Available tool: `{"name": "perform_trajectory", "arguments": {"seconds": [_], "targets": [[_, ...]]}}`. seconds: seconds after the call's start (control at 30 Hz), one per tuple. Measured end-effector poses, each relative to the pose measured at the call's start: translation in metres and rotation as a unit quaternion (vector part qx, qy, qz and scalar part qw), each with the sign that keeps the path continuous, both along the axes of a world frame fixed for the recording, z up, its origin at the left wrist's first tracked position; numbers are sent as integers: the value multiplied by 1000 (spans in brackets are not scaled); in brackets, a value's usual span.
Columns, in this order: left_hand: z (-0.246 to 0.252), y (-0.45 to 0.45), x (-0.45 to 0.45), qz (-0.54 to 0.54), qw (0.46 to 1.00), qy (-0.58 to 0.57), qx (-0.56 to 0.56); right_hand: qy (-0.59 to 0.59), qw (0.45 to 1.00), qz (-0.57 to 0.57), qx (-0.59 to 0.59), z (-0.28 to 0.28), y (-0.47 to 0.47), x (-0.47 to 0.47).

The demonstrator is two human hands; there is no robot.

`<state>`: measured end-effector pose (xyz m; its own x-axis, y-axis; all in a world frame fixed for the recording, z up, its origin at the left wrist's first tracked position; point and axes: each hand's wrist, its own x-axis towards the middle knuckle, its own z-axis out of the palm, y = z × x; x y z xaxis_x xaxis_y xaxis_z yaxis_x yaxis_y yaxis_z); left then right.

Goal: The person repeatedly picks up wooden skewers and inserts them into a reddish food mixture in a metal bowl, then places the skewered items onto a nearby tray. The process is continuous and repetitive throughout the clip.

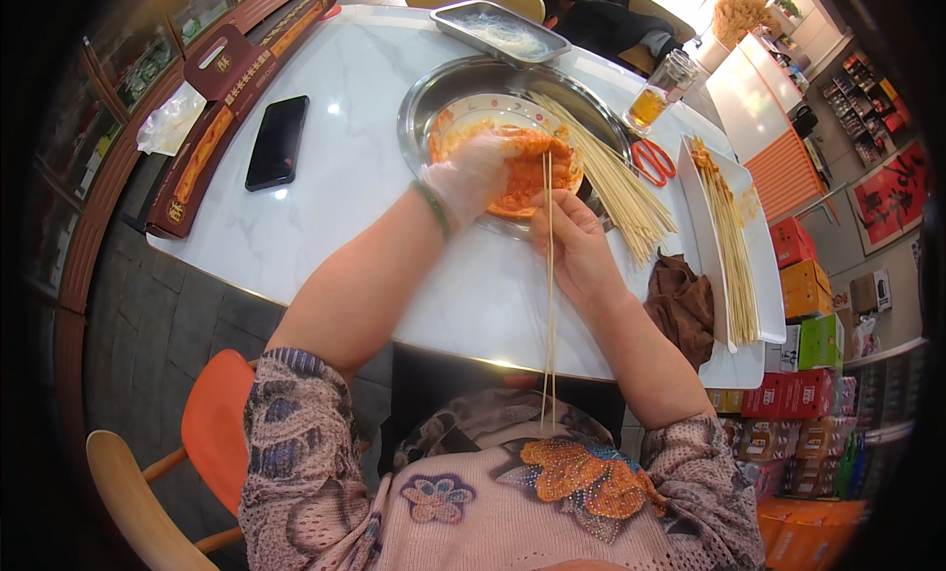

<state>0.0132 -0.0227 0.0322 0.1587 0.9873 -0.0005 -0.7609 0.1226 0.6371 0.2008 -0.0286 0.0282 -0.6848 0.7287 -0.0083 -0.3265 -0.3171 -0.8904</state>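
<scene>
My left hand (474,173), in a clear plastic glove and with a green bangle at the wrist, grips a piece of red, sauce-coated food (533,144). The food is over a round patterned plate (497,107), which sits in a wide steel basin (411,119). Between the thumb and fingers of my bare right hand (575,238) are two thin wooden skewers (550,297). Their upper ends meet the food; the lower ends reach down toward my sweater. More sauced pieces (510,201) lie on the plate. A bundle of bare skewers (613,179) leans across the basin's right rim.
Right of the basin are red-handled scissors (653,163), a glass jar of amber liquid (660,92), a brown cloth (678,301) and a white tray (768,305) of loaded skewers (728,238). Leftward lie a phone (277,142) and a long carton (229,105). A steel tray (447,17) holds translucent strands.
</scene>
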Motion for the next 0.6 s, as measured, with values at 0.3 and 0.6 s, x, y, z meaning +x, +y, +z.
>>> {"name": "perform_trajectory", "arguments": {"seconds": [0.3, 0.6], "targets": [[9, -5, 5, 25, 998, 61, -24, -13, 998, -58, -13, 12, -4, -2], [12, -4, 3, 86, 994, 67, 7, -92, 985, -107, 103, 8, 2, 0]]}}
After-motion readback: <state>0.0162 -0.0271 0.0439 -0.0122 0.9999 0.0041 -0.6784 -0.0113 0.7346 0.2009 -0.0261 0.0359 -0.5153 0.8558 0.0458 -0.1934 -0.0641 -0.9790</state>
